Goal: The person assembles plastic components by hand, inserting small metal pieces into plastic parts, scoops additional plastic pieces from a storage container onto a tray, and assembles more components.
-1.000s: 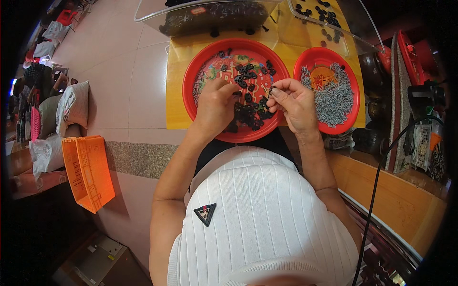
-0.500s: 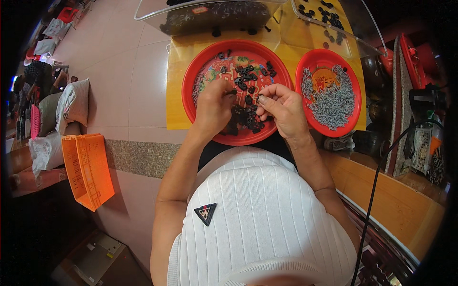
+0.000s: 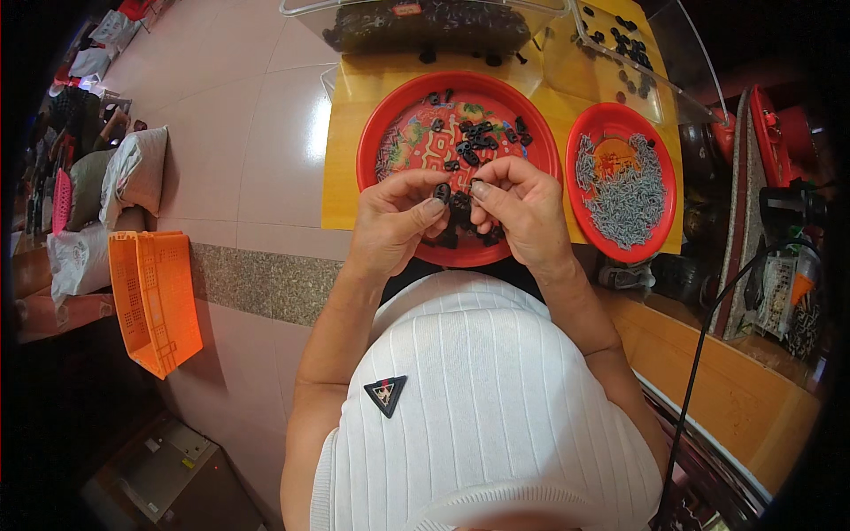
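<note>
Over the near half of a round red tray [image 3: 372, 142], both hands are close together. My left hand [image 3: 394, 217] pinches a small black plastic part [image 3: 442, 192] with a hole in it, between thumb and fingers. The thumb and fingertips of my right hand [image 3: 524, 212] are closed on a small dark piece [image 3: 476, 184], mostly hidden by the fingers. Loose black parts [image 3: 476, 137] lie in the tray, with more partly covered below the hands. Grey screws [image 3: 390, 155] show along the tray's left inside.
A smaller red dish [image 3: 577, 199] at the right holds many grey screws [image 3: 629, 208]. Clear plastic bins [image 3: 434, 40] with black parts stand behind on the yellow table [image 3: 341, 190]. An orange crate [image 3: 158, 301] is on the floor at left. A black cable [image 3: 699, 354] hangs at right.
My left hand has turned and now shows a black part between thumb and fingers, nearer my right hand. The right hand keeps its pinch. The whole view has shifted slightly.
</note>
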Action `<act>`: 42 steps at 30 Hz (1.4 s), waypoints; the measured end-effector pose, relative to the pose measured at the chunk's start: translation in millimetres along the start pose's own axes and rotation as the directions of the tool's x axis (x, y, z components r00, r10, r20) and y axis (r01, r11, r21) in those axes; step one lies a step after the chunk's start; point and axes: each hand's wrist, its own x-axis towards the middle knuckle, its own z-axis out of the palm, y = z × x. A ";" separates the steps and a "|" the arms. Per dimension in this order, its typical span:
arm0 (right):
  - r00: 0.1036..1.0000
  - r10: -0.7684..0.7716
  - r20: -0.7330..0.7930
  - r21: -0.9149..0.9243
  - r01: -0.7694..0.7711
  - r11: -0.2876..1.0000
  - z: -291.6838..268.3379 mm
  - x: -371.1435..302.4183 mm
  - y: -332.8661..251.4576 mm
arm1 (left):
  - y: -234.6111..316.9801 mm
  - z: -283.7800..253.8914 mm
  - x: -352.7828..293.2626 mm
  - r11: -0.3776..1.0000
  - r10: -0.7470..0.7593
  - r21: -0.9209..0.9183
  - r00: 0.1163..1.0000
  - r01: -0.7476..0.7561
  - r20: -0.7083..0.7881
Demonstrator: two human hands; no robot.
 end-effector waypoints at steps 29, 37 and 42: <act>0.998 0.060 -0.033 -0.278 -0.067 0.958 18.6 -6.1 -8.1 | -5.0 4.9 -5.9 0.980 0.132 0.149 0.991 -0.132 0.010; 0.990 0.106 0.089 -0.153 -0.091 0.984 8.9 1.6 -3.7 | -5.0 4.9 -7.2 0.972 0.141 0.193 0.990 -0.138 -0.001; 0.956 0.134 0.261 -0.012 -0.136 0.991 -6.7 8.5 4.7 | -4.6 7.1 -9.7 0.969 0.141 0.204 0.990 -0.138 0.000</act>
